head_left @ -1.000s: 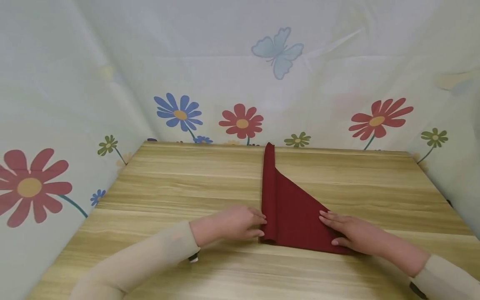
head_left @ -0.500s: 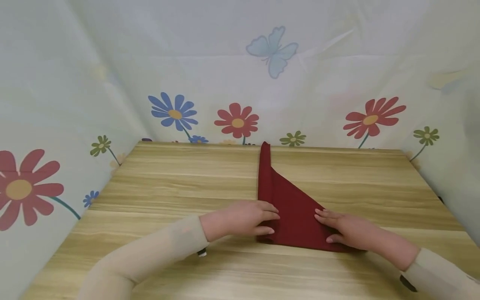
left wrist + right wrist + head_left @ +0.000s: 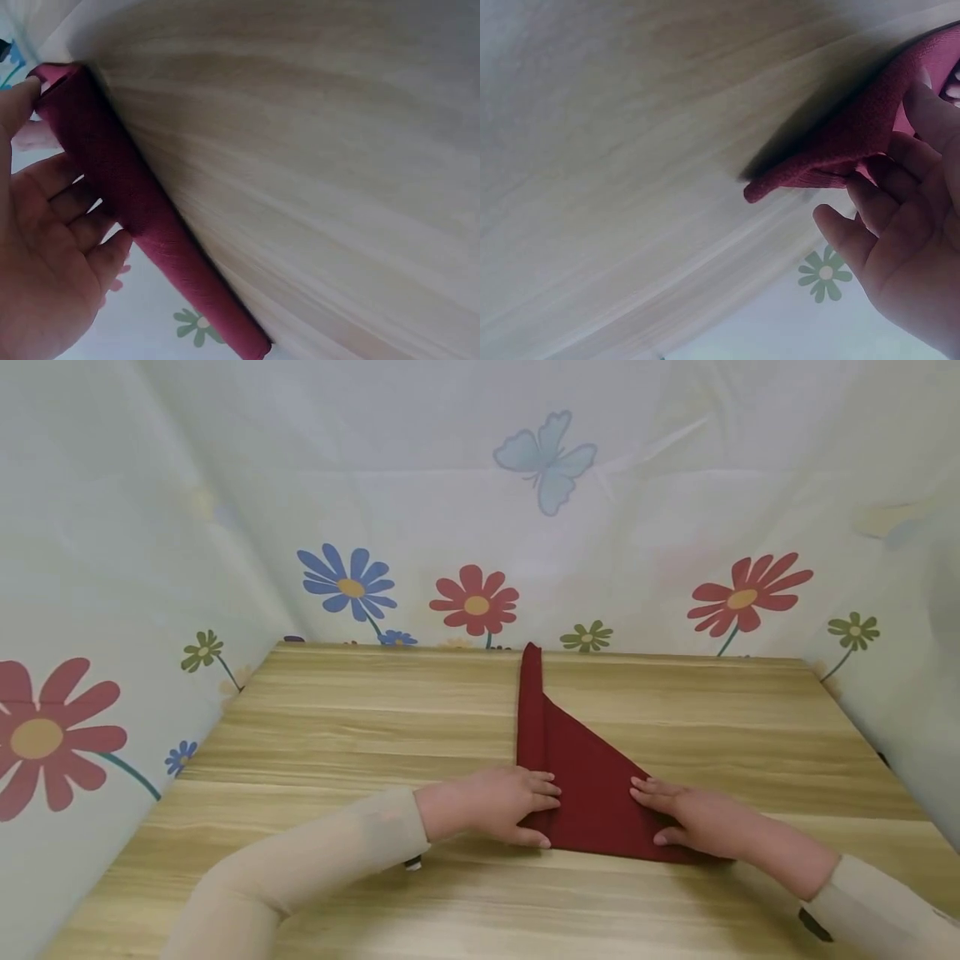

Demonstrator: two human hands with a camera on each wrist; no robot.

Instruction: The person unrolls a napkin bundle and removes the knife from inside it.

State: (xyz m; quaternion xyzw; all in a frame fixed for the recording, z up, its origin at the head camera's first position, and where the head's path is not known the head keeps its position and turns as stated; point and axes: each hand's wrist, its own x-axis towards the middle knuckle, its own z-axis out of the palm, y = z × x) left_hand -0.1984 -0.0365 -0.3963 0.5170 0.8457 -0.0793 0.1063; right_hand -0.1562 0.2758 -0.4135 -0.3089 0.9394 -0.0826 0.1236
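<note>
A dark red cloth point(image 3: 592, 793) lies on the wooden table, its left side rolled into a narrow tube point(image 3: 531, 718) that reaches the back edge. My left hand point(image 3: 506, 803) rests over the near end of the roll, fingers extended across it. In the left wrist view the thumb of that hand point(image 3: 49, 262) is at the end of the roll point(image 3: 135, 180), fingers along its side. My right hand point(image 3: 712, 822) lies with relaxed fingers on the cloth's right corner; in the right wrist view the hand point(image 3: 907, 232) touches the cloth's edge point(image 3: 855, 127).
The wooden table point(image 3: 375, 710) extends on both sides of the cloth. Behind and beside it hangs a pale backdrop point(image 3: 420, 468) printed with flowers and a butterfly.
My left hand has moved right from the roll's outer side to lie over it, its fingers now straighter. The right hand stays on the corner. The head view has shifted slightly.
</note>
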